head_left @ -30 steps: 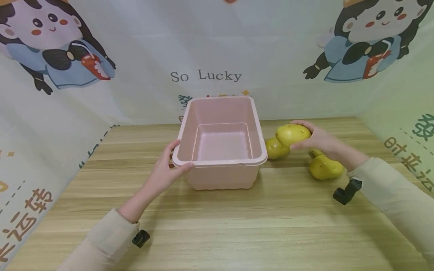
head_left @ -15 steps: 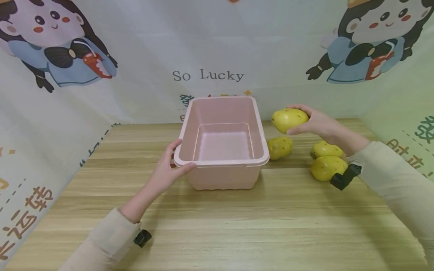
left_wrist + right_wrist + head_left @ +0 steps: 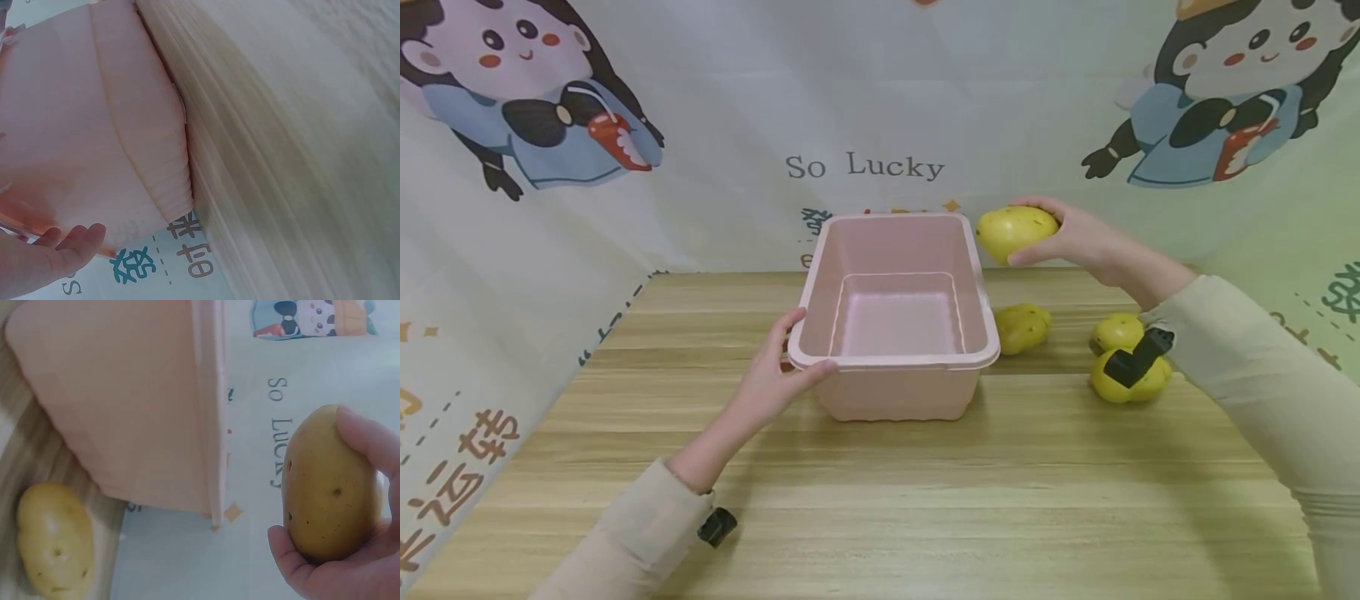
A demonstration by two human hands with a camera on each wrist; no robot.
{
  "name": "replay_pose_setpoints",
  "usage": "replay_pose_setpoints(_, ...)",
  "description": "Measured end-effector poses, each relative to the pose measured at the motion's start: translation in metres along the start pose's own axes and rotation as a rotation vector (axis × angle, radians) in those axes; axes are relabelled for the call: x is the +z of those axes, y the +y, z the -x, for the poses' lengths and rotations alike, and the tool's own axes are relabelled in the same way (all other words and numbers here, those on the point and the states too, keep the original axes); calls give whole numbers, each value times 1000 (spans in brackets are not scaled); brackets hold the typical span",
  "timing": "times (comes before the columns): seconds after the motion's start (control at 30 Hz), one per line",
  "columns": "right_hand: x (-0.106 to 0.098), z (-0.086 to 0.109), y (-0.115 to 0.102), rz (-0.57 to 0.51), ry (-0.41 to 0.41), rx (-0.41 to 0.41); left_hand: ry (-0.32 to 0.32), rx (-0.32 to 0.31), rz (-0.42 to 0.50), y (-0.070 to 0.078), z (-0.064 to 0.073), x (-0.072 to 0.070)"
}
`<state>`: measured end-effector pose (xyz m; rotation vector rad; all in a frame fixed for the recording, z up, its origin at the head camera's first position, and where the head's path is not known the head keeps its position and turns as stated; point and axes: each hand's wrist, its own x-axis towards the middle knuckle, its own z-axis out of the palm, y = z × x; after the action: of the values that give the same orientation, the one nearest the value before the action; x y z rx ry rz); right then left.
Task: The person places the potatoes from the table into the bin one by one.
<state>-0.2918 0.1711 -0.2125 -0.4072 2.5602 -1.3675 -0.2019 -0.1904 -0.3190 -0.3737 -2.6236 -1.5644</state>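
Observation:
A pink plastic bin (image 3: 895, 392) stands on the wooden table, with nothing inside it. My left hand (image 3: 767, 379) grips the near left corner of its rim, thumb over the front edge; in the left wrist view the fingers (image 3: 75, 244) show beside the bin's wall. In my right hand (image 3: 1082, 242) is a yellow potato (image 3: 1011, 233), raised to about the height of the bin's far rim and just right of it. The right wrist view shows this potato (image 3: 331, 487) between thumb and fingers, with dark spots on its skin.
One potato (image 3: 1022, 327) lies against the bin's right side. Several more potatoes (image 3: 1150, 383) lie farther right, partly behind the right wrist's black camera (image 3: 1138, 358). A printed cloth (image 3: 880, 108) hangs behind the wooden table (image 3: 880, 500).
My right hand has lifted the potato off the group by the bin and carried it up and left toward the rim. The left hand keeps its grip on the bin.

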Motion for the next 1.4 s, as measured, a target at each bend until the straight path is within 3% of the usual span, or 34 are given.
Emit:
replay_pose_setpoints(0.83,24,-36,-47,-21,-62,-27,-2,13,12,0,0,-1)
replay_pose_setpoints(1.4,51,-67,-60,-148,-117,-42,6,17,14,-2,2,-1)
